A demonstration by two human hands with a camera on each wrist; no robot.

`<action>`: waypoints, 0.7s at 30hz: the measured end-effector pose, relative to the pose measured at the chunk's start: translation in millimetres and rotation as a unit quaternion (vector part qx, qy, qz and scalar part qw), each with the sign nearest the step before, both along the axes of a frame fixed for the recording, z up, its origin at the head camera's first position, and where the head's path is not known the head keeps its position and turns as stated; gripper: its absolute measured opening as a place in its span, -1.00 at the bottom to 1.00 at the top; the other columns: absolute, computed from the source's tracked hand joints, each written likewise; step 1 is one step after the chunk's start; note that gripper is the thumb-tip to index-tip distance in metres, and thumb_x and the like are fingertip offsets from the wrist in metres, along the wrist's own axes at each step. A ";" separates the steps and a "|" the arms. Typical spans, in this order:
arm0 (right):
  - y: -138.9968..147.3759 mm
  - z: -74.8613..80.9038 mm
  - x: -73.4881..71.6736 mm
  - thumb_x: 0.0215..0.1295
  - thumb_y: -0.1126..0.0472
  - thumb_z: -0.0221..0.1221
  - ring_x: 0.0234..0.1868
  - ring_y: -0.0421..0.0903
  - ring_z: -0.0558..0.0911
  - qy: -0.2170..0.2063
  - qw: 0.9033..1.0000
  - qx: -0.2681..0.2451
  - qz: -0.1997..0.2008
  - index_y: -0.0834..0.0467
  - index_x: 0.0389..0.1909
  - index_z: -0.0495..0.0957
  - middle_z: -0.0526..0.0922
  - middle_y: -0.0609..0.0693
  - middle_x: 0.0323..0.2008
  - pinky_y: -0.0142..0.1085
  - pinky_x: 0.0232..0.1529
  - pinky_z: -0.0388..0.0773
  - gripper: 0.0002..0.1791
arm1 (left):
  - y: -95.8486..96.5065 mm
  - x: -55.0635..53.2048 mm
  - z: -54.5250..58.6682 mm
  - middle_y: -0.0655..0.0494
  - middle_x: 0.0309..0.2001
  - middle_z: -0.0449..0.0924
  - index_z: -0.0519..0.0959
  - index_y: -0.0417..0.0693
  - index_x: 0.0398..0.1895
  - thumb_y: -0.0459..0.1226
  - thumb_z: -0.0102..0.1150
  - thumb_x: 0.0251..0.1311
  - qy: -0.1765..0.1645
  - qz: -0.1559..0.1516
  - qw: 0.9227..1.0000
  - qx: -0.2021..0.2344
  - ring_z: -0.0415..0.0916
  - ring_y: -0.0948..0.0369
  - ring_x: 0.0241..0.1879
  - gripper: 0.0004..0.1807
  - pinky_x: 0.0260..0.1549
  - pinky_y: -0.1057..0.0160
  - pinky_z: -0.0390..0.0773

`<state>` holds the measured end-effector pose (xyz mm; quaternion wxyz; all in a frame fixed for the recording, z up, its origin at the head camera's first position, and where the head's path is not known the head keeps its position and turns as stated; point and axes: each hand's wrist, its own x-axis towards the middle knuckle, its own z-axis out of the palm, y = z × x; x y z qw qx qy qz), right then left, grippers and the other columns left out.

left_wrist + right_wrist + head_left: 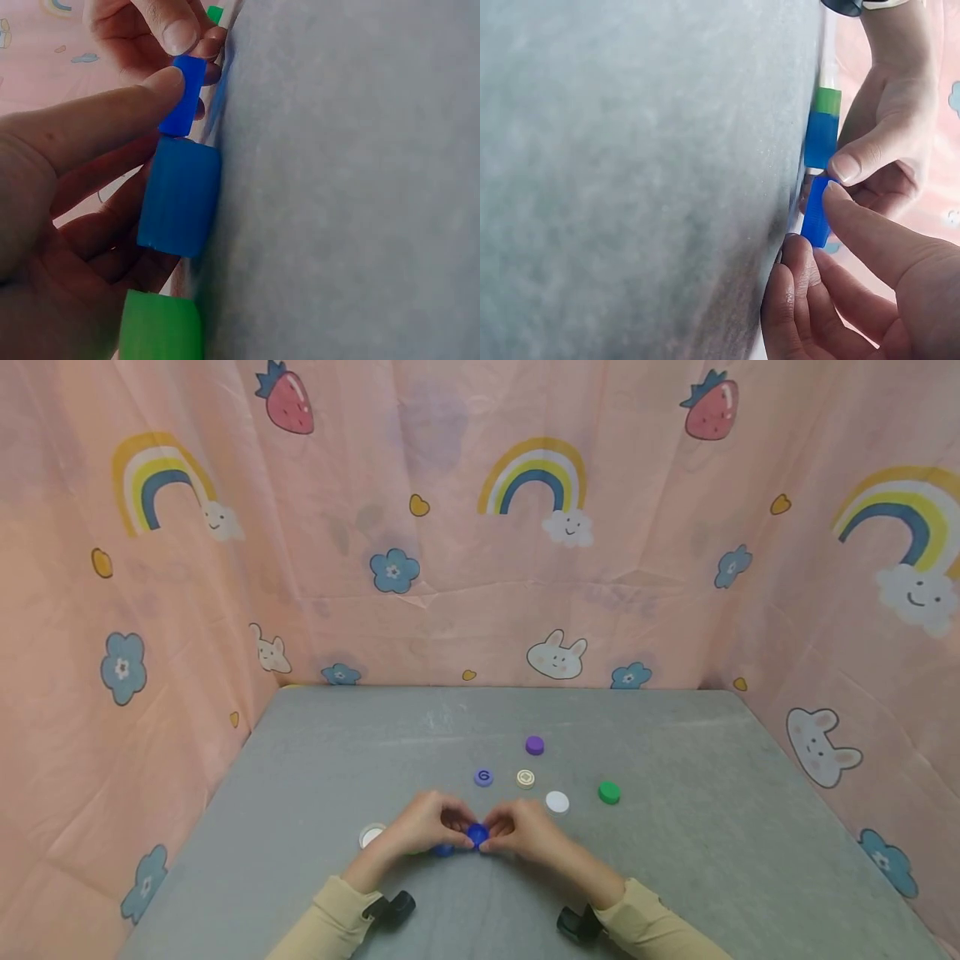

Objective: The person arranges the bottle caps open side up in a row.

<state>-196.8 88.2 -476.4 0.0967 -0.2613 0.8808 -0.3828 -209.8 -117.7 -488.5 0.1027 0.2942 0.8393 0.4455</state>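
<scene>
Both hands meet at a dark blue bottle cap (477, 836) near the table's front middle. My left hand (427, 823) pinches it from the left, the thumb on its edge in the left wrist view. From the other side my right hand (529, 832) grips the same cap, thumb on top, fingers curled beside it. Just left of it, below the left fingers, sits a lighter blue cap (180, 199). A green cap (161, 326) follows in the row, mostly hidden by the left hand in the head view. A white cap (371, 835) lies beyond the left wrist.
Behind the hands on the grey table (675, 860) lie a purple cap (534, 745), a lavender cap with a dark mark (483, 777), a cream cap (525, 778), a white disc-like cap (557, 802) and a green cap (609, 792). Patterned pink curtain (465, 610) encloses the table.
</scene>
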 end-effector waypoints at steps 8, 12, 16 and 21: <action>-1.0 0.6 1.7 -0.14 0.17 0.36 -0.52 -0.26 0.57 0.000 1.000 -0.011 0.014 0.22 -0.37 0.59 0.63 -0.04 -0.54 -0.49 -0.53 0.46 -0.71 | -0.9 0.9 3.1 0.25 -0.48 0.62 0.64 0.01 -0.37 -0.20 0.40 -0.23 0.005 -0.014 1.000 -0.018 0.50 0.45 -0.50 -0.74 -0.45 0.44 0.50; -1.5 1.2 3.0 -0.15 0.19 0.36 -0.52 -0.25 0.57 -0.002 1.000 -0.015 0.014 0.23 -0.38 0.59 0.64 -0.01 -0.54 -0.49 -0.53 0.46 -0.72 | -1.1 1.1 3.3 0.23 -0.45 0.63 0.64 -0.03 -0.35 -0.24 0.39 -0.22 0.006 -0.024 0.999 -0.020 0.50 0.45 -0.48 -0.74 -0.44 0.45 0.50; -1.8 1.4 3.7 -0.17 0.20 0.37 -0.53 -0.26 0.57 -0.003 1.000 -0.016 0.014 0.23 -0.38 0.59 0.64 0.01 -0.54 -0.49 -0.53 0.47 -0.71 | -0.9 0.8 3.2 0.22 -0.43 0.63 0.64 -0.03 -0.35 -0.25 0.39 -0.22 0.010 -0.030 0.999 -0.023 0.50 0.46 -0.47 -0.74 -0.43 0.46 0.50; -2.0 0.4 3.4 -0.20 0.20 0.39 -0.53 -0.30 0.57 -0.001 1.000 -0.016 0.015 0.22 -0.39 0.59 0.64 0.01 -0.54 -0.50 -0.52 0.48 -0.70 | -0.8 0.9 4.1 0.26 -0.44 0.62 0.64 0.01 -0.36 -0.23 0.39 -0.23 0.018 -0.029 0.999 -0.034 0.49 0.46 -0.46 -0.74 -0.42 0.46 0.49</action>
